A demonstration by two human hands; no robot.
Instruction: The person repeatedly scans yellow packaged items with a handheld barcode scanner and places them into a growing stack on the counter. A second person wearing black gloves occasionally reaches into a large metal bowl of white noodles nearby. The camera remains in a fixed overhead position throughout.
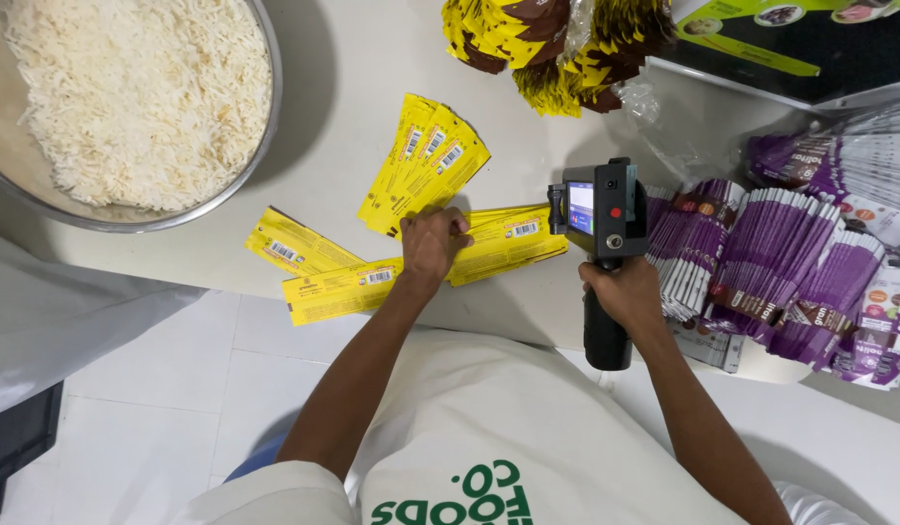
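Two hands are busy. We press our left hand (432,243) flat, fingers down, on the yellow packets (426,165) fanned out under and around it. Our right hand (625,292) squeezes the handle of a black handheld printer (598,219), just right of those packets.
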